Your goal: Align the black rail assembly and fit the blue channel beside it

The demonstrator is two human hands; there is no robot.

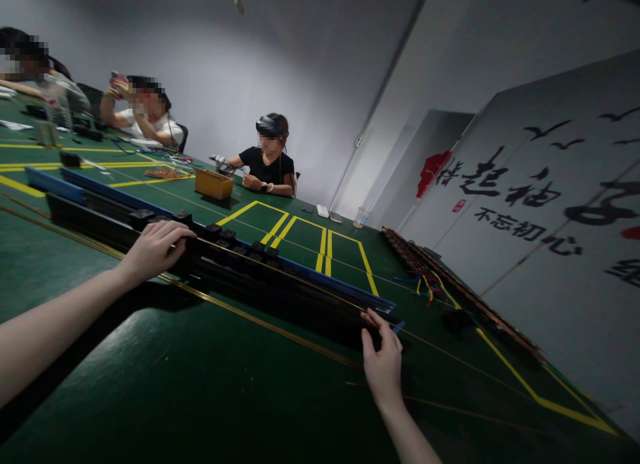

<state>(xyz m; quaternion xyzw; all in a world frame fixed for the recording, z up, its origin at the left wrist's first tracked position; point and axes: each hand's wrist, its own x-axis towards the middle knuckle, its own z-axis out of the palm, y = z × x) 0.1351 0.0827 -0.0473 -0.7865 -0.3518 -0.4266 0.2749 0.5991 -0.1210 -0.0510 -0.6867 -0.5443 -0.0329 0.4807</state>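
A long black rail assembly (280,287) lies across the green table (175,377), with small black blocks along its top and a blue strip behind it. My left hand (156,247) rests on top of the rail near its middle, fingers curled over the black blocks. My right hand (383,361) is at the rail's right end, with fingers pinched on the end of the rail beside a blue tip. A thin brass-coloured strip (280,334) lies on the table in front of the rail.
Yellow lines (325,251) mark boxes on the table. An orange box (214,183) stands further back. A second long rail with coloured wires (440,277) lies at right. Three other people sit along the far side. White panels with black writing stand at right.
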